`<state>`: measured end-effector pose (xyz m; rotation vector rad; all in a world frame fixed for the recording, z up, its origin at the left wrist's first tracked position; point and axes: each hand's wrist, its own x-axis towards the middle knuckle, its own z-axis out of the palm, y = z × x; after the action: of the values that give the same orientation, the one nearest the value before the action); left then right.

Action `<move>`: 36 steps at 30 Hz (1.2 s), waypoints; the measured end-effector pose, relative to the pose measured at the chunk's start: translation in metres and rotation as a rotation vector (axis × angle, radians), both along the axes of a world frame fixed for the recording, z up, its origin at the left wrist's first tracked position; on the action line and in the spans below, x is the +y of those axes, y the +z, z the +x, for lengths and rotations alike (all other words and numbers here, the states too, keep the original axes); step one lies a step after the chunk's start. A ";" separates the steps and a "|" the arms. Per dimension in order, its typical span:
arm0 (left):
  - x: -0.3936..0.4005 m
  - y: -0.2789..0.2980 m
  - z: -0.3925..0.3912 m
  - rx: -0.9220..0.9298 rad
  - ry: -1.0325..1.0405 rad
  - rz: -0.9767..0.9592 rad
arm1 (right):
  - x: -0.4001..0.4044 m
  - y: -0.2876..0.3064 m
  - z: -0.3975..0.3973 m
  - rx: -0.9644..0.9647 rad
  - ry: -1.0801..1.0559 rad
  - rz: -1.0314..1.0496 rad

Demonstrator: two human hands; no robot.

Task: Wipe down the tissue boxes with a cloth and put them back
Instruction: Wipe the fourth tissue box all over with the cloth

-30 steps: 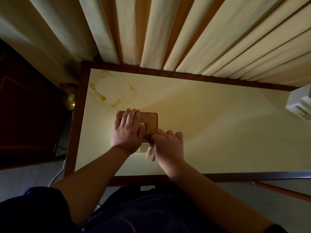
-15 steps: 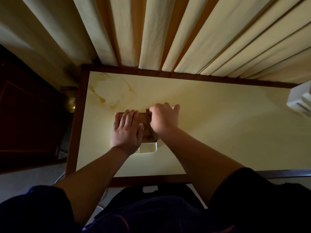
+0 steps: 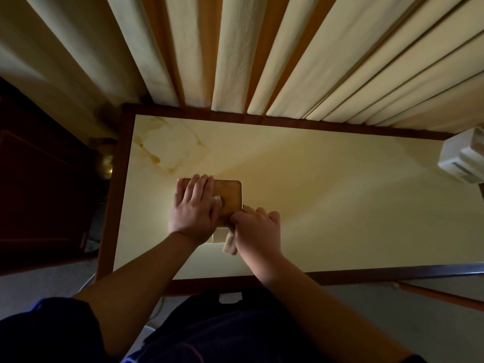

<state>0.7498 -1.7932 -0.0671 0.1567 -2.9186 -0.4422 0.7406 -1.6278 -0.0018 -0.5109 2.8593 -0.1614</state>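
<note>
While both hands work at one spot, the counts run as follows.

Tissue boxes: one in full view, a tissue box (image 3: 228, 195) with a wooden lid and pale sides, standing left of centre on the table (image 3: 340, 218); a tuft of tissue shows at the round hole in the lid.

Cloths: one, a beige cloth (image 3: 230, 243), bunched at the box's near right corner, its end hanging down against the near side.

Hands: two. The left hand (image 3: 195, 210) lies flat on the left half of the lid, fingers straight and pressing down. The right hand (image 3: 258, 226) has its fingers curled around the cloth at the box's corner.

Tables: one, cream top with a dark wooden border and a brownish stain (image 3: 167, 150) near the far left corner.

Other objects: one white plastic item (image 3: 463, 159) at the table's far right edge, cut by the frame; what it is I cannot tell.

Curtains: pleated cream curtains (image 3: 262, 53) hang behind the table.
</note>
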 end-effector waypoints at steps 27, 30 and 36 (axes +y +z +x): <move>-0.001 0.006 0.000 -0.032 -0.043 0.022 | 0.010 0.000 0.004 -0.006 0.122 -0.056; -0.001 0.008 0.001 -0.063 -0.042 0.059 | 0.009 0.000 -0.006 -0.048 0.116 -0.051; -0.012 0.027 0.000 -0.238 -0.110 0.089 | 0.015 0.000 -0.008 -0.026 0.100 -0.136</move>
<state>0.7497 -1.8055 -0.0401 0.0644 -3.1534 -0.6110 0.7327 -1.6124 -0.0023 -0.6724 2.8030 -0.3446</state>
